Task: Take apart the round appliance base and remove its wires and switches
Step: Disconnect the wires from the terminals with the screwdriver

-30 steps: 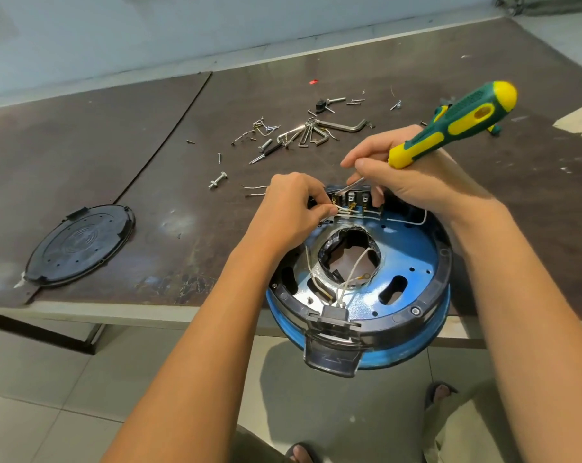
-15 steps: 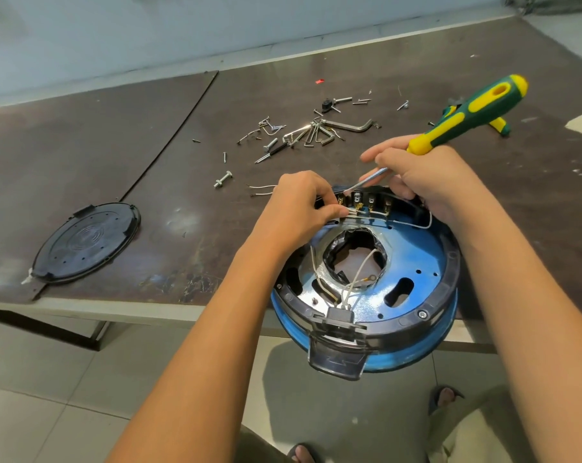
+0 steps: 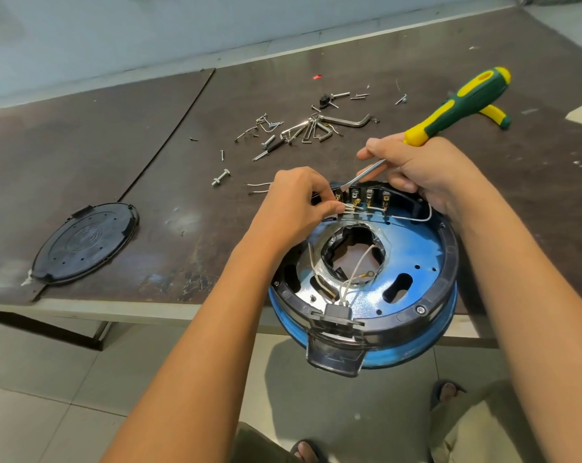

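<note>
The round blue appliance base [image 3: 413,259] with a black rim hangs over the table's front edge, its open inside facing up. A row of switch terminals [image 3: 366,197] sits at its far rim, with white wires [image 3: 413,218] running from them. My left hand [image 3: 296,205] pinches the wires at the leftmost terminals. My right hand [image 3: 423,172] grips a green and yellow screwdriver [image 3: 456,105], whose metal tip touches the left end of the terminal row. More white wires [image 3: 353,275] lie across the centre hole, leading to a black connector at the near rim.
A black round cover plate [image 3: 85,242] lies at the table's left front. Loose screws, bolts and hex keys [image 3: 303,128] are scattered behind the base. A second green and yellow tool [image 3: 495,115] lies at the right. Tiled floor and sandalled feet show below the table edge.
The screwdriver handle has swung lower and to the right, and its tip has slid down onto the left terminals. My left hand stays pinching the wires.
</note>
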Tool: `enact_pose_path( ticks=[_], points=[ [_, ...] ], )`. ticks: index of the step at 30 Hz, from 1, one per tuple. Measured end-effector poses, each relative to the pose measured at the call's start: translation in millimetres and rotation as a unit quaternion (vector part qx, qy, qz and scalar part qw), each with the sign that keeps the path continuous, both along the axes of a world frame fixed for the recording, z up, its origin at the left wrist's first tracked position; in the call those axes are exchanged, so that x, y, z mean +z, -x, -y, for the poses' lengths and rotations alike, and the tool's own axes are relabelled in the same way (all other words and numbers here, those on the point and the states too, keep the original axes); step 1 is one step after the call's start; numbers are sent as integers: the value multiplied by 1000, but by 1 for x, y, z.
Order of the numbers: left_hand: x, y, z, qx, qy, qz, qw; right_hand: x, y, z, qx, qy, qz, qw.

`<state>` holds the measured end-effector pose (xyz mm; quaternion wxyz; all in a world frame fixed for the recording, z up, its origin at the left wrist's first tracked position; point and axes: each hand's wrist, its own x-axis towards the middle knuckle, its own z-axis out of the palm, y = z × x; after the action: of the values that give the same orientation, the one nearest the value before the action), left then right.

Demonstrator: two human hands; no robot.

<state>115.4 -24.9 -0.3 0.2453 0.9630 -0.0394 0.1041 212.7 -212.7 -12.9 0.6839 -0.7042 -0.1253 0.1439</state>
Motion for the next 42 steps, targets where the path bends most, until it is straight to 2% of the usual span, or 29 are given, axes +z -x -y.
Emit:
enact_pose_path(
  ticks=[7,16,23,34,42],
  points=[
    [1,0,0,1,3,-2,1000,3,9,3,12,-27,27,999],
    [1,0,0,8,12,2,1000,9,19,7,24,6,129,991],
    [3,2,2,10,18,-1,1000,13,30,5,47,49,229,971],
    [1,-1,0,6,21,0,1000,10,26,3,34,59,240,968],
    [0,-1,0,10,26,1,1000,10,26,6,47,27,242,969]
  ],
)
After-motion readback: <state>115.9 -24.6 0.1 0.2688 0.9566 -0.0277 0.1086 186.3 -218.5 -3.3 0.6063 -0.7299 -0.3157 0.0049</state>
